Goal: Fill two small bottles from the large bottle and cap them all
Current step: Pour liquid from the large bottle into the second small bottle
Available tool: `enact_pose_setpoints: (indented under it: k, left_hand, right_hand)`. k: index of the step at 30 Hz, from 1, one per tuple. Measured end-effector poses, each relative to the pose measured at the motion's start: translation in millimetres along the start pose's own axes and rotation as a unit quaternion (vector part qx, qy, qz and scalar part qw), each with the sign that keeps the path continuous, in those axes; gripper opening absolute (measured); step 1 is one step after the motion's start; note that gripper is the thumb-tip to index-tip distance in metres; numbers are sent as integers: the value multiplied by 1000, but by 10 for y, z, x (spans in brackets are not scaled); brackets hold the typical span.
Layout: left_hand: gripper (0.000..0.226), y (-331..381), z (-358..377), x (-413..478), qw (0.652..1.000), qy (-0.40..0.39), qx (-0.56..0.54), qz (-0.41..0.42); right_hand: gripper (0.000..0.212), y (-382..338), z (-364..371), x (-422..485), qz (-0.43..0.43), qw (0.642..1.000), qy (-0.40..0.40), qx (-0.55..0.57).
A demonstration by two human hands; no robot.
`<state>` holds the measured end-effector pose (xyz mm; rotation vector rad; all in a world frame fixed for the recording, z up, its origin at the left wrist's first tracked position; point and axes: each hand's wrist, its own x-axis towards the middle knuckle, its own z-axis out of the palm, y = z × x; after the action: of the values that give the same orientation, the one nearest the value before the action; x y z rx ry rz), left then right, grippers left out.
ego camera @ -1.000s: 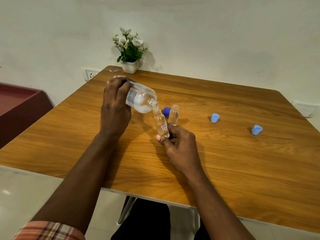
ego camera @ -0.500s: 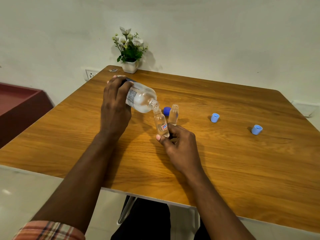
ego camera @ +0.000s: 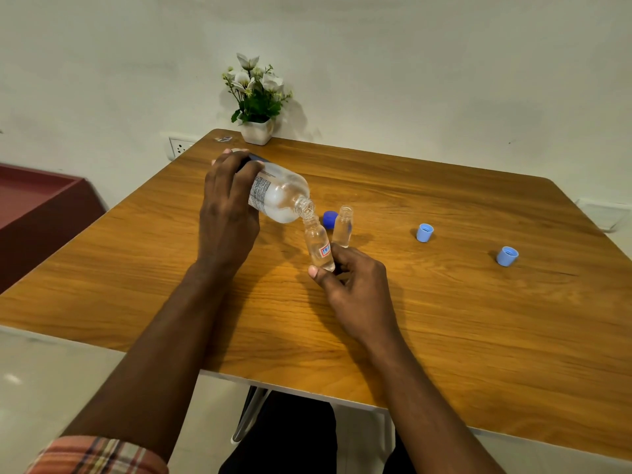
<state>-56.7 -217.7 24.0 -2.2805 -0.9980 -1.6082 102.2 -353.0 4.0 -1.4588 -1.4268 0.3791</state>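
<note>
My left hand (ego camera: 227, 213) grips the large clear bottle (ego camera: 278, 196), tipped on its side with its open neck down against the mouth of a small clear bottle (ego camera: 318, 246). That small bottle carries a red-and-blue label and leans left; my right hand (ego camera: 352, 282) holds it near its base. A second small bottle (ego camera: 342, 227) stands open just behind it on the wooden table (ego camera: 444, 319). A dark blue cap (ego camera: 330, 219) lies beside the second bottle. Two light blue caps (ego camera: 424, 232) (ego camera: 507, 256) rest farther right.
A white pot of flowers (ego camera: 257, 104) stands at the table's far edge against the wall. A wall socket (ego camera: 179, 146) sits left of the table corner. A dark red cabinet (ego camera: 41, 206) is off to the left. A chair frame shows under the near edge.
</note>
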Motion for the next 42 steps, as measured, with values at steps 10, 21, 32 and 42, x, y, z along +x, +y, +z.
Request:
enact_pose_setpoints:
  k: [10, 21, 32, 42]
  left_hand:
    - [57, -15, 12, -5, 1000, 1, -2, 1]
    - [57, -30, 20, -5, 1000, 2, -2, 2]
    - [56, -9, 5, 1, 1000, -3, -3, -1]
    - [57, -2, 10, -5, 1000, -4, -2, -2]
  right_hand:
    - [14, -1, -1, -3, -4, 1000, 2, -2]
    - [16, 3, -1, -3, 2, 1000, 5, 1]
    - [14, 2, 2, -8, 1, 1000, 6, -1]
    - [14, 11, 5, -2, -2, 1000, 6, 2]
